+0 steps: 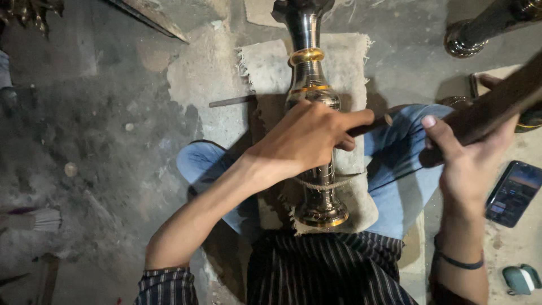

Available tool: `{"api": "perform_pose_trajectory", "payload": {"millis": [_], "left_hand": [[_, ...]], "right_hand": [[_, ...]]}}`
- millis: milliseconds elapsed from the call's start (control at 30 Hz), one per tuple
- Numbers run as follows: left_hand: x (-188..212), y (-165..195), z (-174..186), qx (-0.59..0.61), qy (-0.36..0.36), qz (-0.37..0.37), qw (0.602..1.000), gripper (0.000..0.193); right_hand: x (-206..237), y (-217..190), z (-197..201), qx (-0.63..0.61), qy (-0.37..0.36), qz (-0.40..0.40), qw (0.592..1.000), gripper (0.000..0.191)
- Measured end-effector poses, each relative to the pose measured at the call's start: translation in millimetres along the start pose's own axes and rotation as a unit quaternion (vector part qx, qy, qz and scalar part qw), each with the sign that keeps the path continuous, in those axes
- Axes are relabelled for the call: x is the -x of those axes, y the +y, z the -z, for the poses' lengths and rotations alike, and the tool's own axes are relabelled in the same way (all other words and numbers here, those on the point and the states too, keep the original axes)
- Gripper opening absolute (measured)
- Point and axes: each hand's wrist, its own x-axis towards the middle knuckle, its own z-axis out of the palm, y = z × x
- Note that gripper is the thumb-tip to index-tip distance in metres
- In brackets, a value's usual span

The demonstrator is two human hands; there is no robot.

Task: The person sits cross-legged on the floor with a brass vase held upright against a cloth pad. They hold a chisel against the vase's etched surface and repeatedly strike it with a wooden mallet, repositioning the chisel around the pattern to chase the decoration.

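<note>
A tall dark metal vase [309,73] with brass bands lies lengthwise on a piece of sacking [344,62] over a stone block, its foot toward me between my knees. My left hand [307,138] rests on the vase's body and pinches a thin metal chisel [370,127] against it. My right hand [466,161] grips the end of a long dark wooden stick [497,107] raised at the right. A cord [324,184] loops round the vase's lower stem.
A phone [514,193] with a lit screen lies on the floor at the right, a small teal object [522,278] below it. Another dark metal piece [480,28] stands at the top right. A thin rod [231,101] lies left of the vase.
</note>
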Motion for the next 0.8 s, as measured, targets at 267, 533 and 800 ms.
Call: {"api": "perform_pose_trajectory", "payload": {"millis": [267, 533, 800], "left_hand": [[6.0, -9.0, 14.8, 0.016, 0.050, -0.102, 0.993, 0.047], [2.7, -12.9, 17.0, -0.017, 0.027, -0.109, 0.994, 0.040], [4.7, -18.3, 9.8, -0.038, 0.039, -0.129, 0.990, 0.025]], "right_hand": [[25.4, 9.0, -0.9, 0.128, -0.118, -0.011, 0.985, 0.053], [-2.6, -44.4, 1.3, 0.227, -0.091, 0.089, 0.966, 0.056], [-17.2, -56.9, 1.0, 0.158, -0.141, 0.087, 0.974, 0.031]]}}
